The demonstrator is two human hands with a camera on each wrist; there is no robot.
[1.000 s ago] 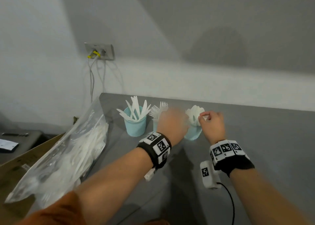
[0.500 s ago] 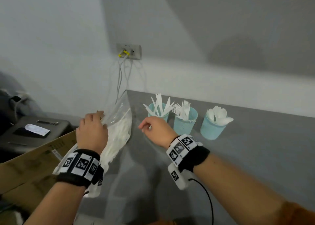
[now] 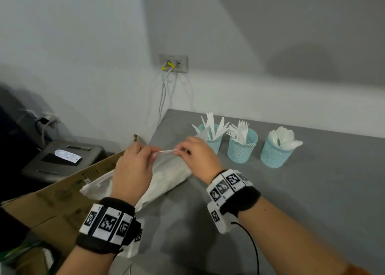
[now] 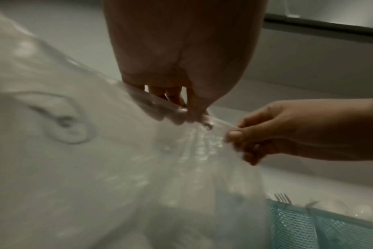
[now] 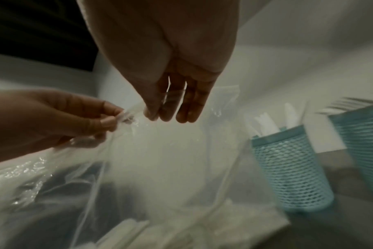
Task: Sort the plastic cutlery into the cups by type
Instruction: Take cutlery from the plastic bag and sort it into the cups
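Three teal mesh cups stand in a row at the back of the grey table: knives, forks and spoons. A clear plastic bag of white cutlery lies left of them, partly over the table's edge. My left hand and right hand each pinch the bag's top edge, a short span of it stretched between them. In the left wrist view the left hand's fingertips grip the film. In the right wrist view the right hand's fingers hold it beside the knife cup.
A cardboard box sits below the table's left edge, under the bag. A grey device stands further left. A wall socket with hanging cables is behind the table corner. The grey table stretches out to the right.
My right hand left the spoon cup and came left to the bag. My left hand went to the bag's top edge. Both now pinch that edge, and the view has swung left.
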